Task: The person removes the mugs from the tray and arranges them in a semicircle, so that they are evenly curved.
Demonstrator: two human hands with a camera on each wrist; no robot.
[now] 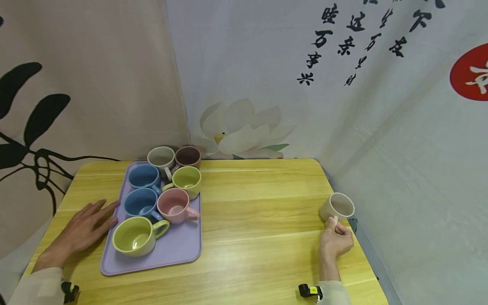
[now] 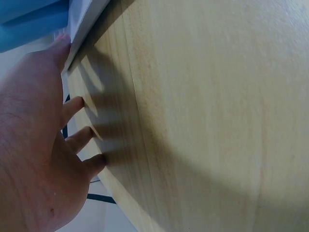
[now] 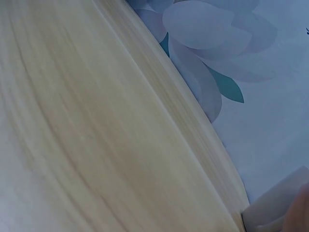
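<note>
At the table's right edge in the head view, my right hand (image 1: 335, 243) pinches the handle of a white cup (image 1: 328, 207), whose mouth faces up. In the right wrist view only a piece of that cup (image 3: 270, 203) and a bit of a finger (image 3: 299, 212) show in the lower right corner. My left hand (image 1: 85, 226) lies with fingers spread at the left rim of a purple tray (image 1: 179, 250). The left wrist view has the thumb (image 2: 60, 46) at the tray's side and the other fingertips down on the wood.
Cups crowd the tray: yellow ones (image 1: 133, 237) at front and back, two blue (image 1: 140, 202), one pink (image 1: 174, 206), one white (image 1: 161, 157) and one dark brown (image 1: 188, 156). The wooden table (image 1: 259, 237) meets a printed cloth (image 1: 244, 63) at its back.
</note>
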